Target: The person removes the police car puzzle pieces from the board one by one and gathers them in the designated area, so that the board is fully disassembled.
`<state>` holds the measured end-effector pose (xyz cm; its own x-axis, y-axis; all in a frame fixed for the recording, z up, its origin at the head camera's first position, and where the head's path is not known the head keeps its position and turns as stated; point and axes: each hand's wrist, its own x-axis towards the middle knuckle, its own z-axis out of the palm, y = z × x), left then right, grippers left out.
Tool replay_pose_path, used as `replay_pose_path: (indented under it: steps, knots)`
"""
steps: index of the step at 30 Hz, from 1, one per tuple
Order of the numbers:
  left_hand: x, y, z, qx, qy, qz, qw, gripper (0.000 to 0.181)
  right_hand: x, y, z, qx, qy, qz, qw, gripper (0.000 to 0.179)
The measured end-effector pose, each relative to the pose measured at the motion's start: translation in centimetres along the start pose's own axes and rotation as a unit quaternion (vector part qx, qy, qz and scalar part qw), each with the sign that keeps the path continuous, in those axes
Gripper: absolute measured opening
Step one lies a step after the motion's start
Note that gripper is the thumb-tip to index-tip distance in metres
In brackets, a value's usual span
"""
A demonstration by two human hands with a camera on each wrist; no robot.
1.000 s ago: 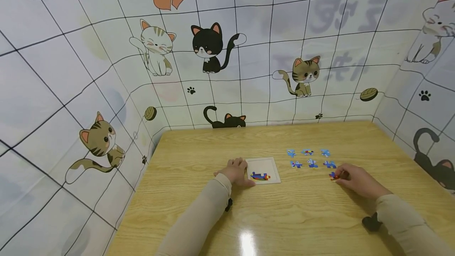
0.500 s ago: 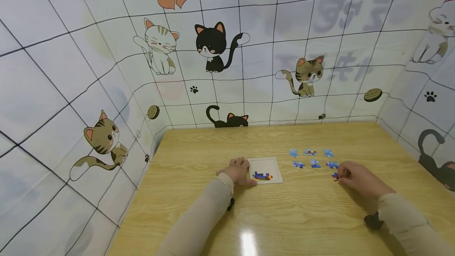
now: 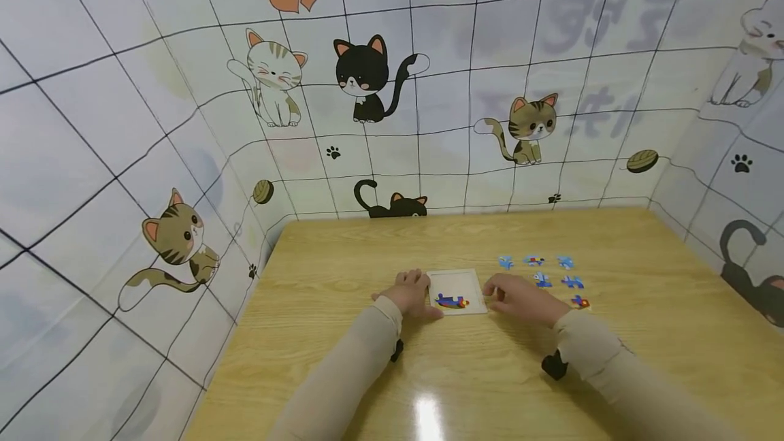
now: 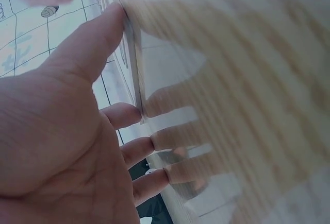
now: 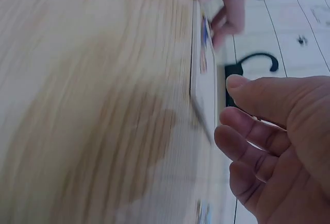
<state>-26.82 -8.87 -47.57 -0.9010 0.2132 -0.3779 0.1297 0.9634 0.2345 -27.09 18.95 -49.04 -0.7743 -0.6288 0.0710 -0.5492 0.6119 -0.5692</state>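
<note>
My left hand [image 3: 407,297] rests at the left edge of a white square puzzle tray [image 3: 474,284]. In the left wrist view its spread thumb and fingertips touch the tray's edge and the table. A few joined colourful jigsaw pieces [image 3: 452,301] lie in the tray's lower left. My right hand [image 3: 520,298] hovers just right of the tray, its fingers loosely bent. In the right wrist view I see nothing between its thumb and fingers. A red and blue jigsaw piece [image 3: 580,302] lies on the table behind this hand.
Several loose blue jigsaw pieces [image 3: 534,260] lie in rows right of the tray on the wooden table [image 3: 343,257]; the hand may cover one. A cat-patterned wall covering [image 3: 441,101] stands behind the table and at both sides.
My right hand has let go of the red and blue jigsaw piece and moved left to the tray. One blue piece in the lower row is now out of sight. My left hand stays put.
</note>
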Motion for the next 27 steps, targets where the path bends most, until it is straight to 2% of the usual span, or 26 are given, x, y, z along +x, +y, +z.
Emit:
replay_pose_path:
  steps: [4,9,13,21,27]
  knots:
    - [0.0,0.0,-0.1,0.001,0.002,-0.001,1.0000,0.083,2.7,-1.7,1.4,-0.014,-0.023,-0.032,0.9991,0.021]
    - [0.5,-0.4,0.3,-0.001,0.002,-0.001,1.0000,0.084,4.7,-2.4,2.8,-0.068,-0.029,-0.042,0.9963,0.039]
    - [0.5,-0.4,0.2,0.000,0.001,0.012,0.9999,0.079,4.9,-2.4,3.5,-0.082,-0.023,-0.033,0.9958,0.041]
    - [0.2,-0.1,0.2,0.010,0.009,0.019,0.9997,0.073,4.5,-2.8,3.9,-0.032,-0.022,-0.004,0.9992,0.022]
    - [-0.1,0.5,0.5,0.034,0.041,0.005,0.9986,0.063,4.4,-3.3,3.9,-0.033,-0.011,-0.019,0.9992,0.020]
